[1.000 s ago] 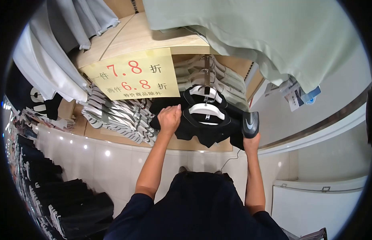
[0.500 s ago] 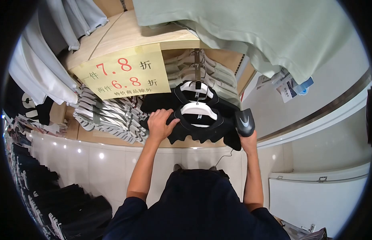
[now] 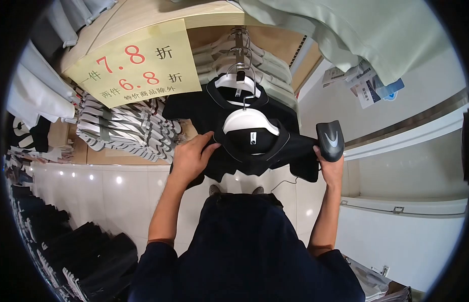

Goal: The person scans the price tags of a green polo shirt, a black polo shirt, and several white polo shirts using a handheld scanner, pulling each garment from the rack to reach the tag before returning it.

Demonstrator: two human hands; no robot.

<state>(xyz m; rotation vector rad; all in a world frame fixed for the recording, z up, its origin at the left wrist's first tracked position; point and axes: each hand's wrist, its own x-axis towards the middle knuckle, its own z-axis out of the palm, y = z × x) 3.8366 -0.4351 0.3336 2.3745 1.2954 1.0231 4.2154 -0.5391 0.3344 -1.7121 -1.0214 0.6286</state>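
Observation:
A black collared shirt hangs on a white hanger in front of me. My left hand pinches its left shoulder between thumb and fingers. At the shirt's right side, my right hand is closed around a black scanner-like device, its thumb by the sleeve; the device hides part of the fingers. A second black shirt on a white hanger is just behind, on the metal rail.
Pale shirts hang farther back on the rail. Striped shirts hang at left beneath a yellow sign. Light green garments hang overhead at right, beside paper tags. A cable dangles below the shirt.
The front black shirt and its hanger have come nearer to me, apart from the one behind. My right hand and the device have shifted right, and the view has shifted.

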